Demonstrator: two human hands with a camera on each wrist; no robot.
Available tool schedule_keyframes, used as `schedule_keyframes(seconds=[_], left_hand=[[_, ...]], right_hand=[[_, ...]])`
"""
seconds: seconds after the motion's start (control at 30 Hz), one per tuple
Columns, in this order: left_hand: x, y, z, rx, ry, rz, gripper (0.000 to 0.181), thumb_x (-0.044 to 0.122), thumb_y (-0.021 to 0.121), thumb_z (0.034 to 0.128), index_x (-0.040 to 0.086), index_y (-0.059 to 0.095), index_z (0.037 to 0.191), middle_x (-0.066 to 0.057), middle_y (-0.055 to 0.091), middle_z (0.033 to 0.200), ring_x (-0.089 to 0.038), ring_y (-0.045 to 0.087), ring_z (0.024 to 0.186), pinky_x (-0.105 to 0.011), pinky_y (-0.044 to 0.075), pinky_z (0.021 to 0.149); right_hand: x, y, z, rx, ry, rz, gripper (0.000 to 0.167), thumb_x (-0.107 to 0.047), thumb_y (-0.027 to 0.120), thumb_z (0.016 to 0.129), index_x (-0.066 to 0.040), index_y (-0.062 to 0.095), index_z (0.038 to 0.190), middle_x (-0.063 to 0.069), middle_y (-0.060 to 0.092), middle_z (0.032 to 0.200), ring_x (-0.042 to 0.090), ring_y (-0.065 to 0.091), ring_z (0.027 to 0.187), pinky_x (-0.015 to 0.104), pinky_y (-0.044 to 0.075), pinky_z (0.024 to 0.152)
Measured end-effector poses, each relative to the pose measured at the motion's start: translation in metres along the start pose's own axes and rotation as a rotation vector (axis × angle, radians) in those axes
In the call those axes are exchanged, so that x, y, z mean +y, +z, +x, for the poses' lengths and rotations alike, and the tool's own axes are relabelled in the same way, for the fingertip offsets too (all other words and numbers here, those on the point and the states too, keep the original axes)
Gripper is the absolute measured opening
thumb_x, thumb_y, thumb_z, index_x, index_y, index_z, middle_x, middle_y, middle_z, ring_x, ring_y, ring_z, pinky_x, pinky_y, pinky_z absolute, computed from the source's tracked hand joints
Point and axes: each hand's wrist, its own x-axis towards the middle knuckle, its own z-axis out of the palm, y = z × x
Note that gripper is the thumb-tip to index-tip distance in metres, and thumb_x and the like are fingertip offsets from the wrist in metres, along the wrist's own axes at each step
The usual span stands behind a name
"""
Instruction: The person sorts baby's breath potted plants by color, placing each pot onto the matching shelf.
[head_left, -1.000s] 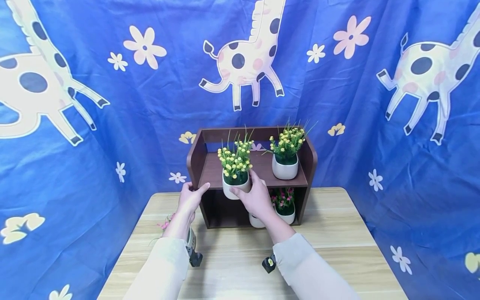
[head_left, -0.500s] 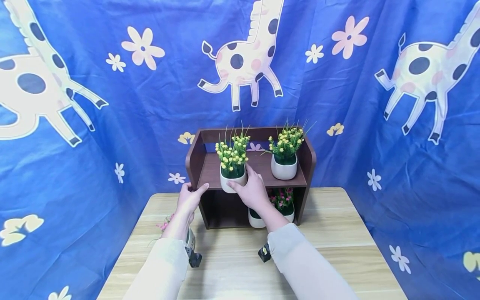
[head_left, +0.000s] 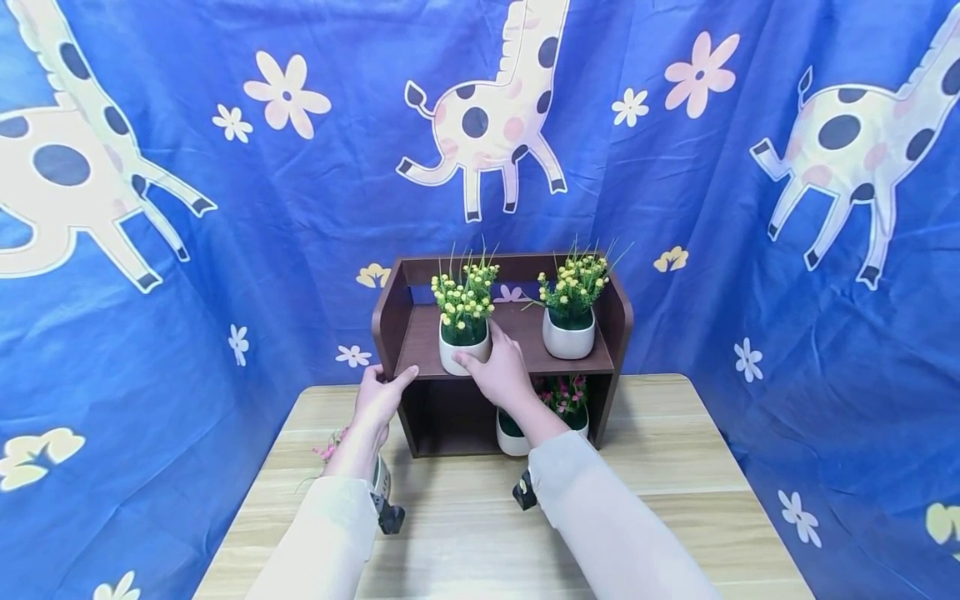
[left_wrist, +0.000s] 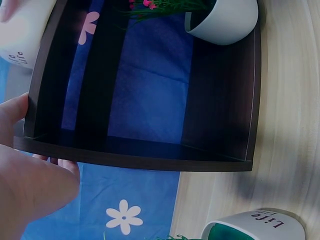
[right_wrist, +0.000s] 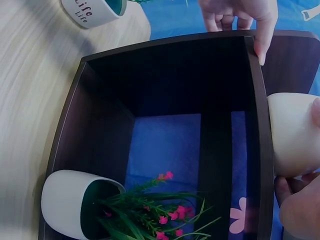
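My right hand (head_left: 504, 377) holds a white flower pot (head_left: 452, 352) with yellow flowers, thumb on its front and fingers at its right side. In the right wrist view this pot (right_wrist: 295, 135) stands on or just at the upper board of a dark brown two-tier shelf (head_left: 517, 329). My left hand (head_left: 379, 400) grips the shelf's left side near the front edge. As the left wrist view shows, its thumb (left_wrist: 19, 107) lies on one side of the panel and its fingers on the other. A second pot of yellow flowers (head_left: 568, 337) stands upright at the upper tier's right.
On the lower tier, pots with pink flowers (head_left: 512, 440) stand to the right, partly behind my right arm. Another pot marked "Life" (left_wrist: 260, 225) stands on the wooden table (head_left: 465, 517), left of the shelf. A blue giraffe-print curtain (head_left: 315, 208) surrounds the table.
My right hand has moved the pot of yellow flowers back and slightly left, from in front of the upper board's edge onto or just at it. The left hand stays on the shelf side.
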Motion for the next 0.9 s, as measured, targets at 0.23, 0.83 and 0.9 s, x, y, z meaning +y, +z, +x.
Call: schedule_keyframes(seconds=[0.23, 0.83, 0.9], left_hand=[[-0.002, -0.001, 0.001, -0.004, 0.002, 0.010, 0.075, 0.030, 0.076, 0.1008, -0.005, 0.037, 0.154, -0.026, 0.047, 0.159, -0.035, 0.046, 0.145, -0.051, 0.034, 0.132], [0.001, 0.000, -0.001, 0.000, 0.004, -0.023, 0.074, 0.028, 0.078, 0.1000, -0.005, 0.037, 0.153, -0.025, 0.049, 0.156, -0.033, 0.047, 0.142, -0.048, 0.035, 0.130], [0.001, 0.000, -0.001, -0.002, 0.001, -0.020, 0.074, 0.028, 0.077, 0.1001, -0.005, 0.037, 0.153, -0.025, 0.049, 0.157, -0.033, 0.047, 0.143, -0.049, 0.035, 0.131]], right_hand=[[-0.001, 0.003, 0.003, 0.022, 0.010, 0.003, 0.089, -0.046, 0.083, 0.095, -0.009, 0.042, 0.166, 0.021, 0.058, 0.154, 0.039, 0.055, 0.145, 0.055, 0.047, 0.124], [0.009, 0.010, 0.008, 0.073, 0.015, -0.016, 0.091, -0.047, 0.085, 0.093, -0.005, 0.046, 0.163, 0.020, 0.053, 0.144, 0.035, 0.058, 0.134, 0.049, 0.050, 0.121], [0.009, 0.011, 0.007, 0.077, 0.014, -0.019, 0.090, -0.046, 0.085, 0.092, -0.005, 0.047, 0.163, 0.020, 0.054, 0.144, 0.035, 0.058, 0.134, 0.049, 0.051, 0.121]])
